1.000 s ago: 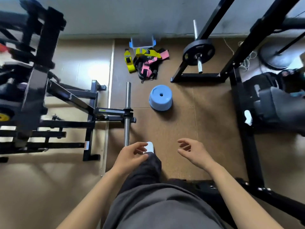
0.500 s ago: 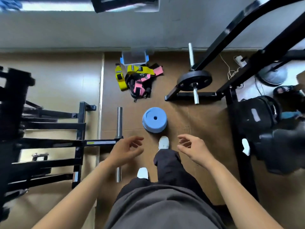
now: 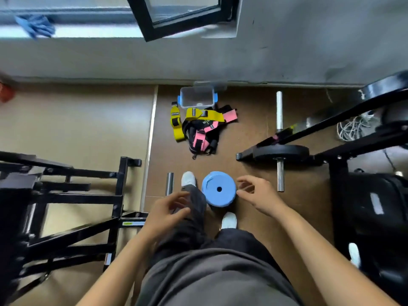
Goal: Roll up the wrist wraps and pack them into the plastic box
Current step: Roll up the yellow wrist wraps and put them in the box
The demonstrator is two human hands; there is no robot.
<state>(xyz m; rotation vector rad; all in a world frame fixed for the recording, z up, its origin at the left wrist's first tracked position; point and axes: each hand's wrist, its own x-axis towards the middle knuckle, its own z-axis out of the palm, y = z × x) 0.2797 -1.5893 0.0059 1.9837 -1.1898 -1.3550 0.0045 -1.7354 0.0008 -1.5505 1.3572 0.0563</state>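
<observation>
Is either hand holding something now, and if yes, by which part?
Nothing is held. The left hand and right hand are empty; the wrist wraps lie on the floor beside the plastic box.

The person wears a loose grey-brown top (image 3: 209, 281), softly folded at its hem. The trousers (image 3: 195, 208) are dark, almost black, and creased. One white shoe (image 3: 188, 178) shows farther left, a second white shoe (image 3: 229, 220) nearer right. The left hand (image 3: 167, 214), the right hand (image 3: 259, 195) and both forearms (image 3: 309, 244) are bare.
</observation>
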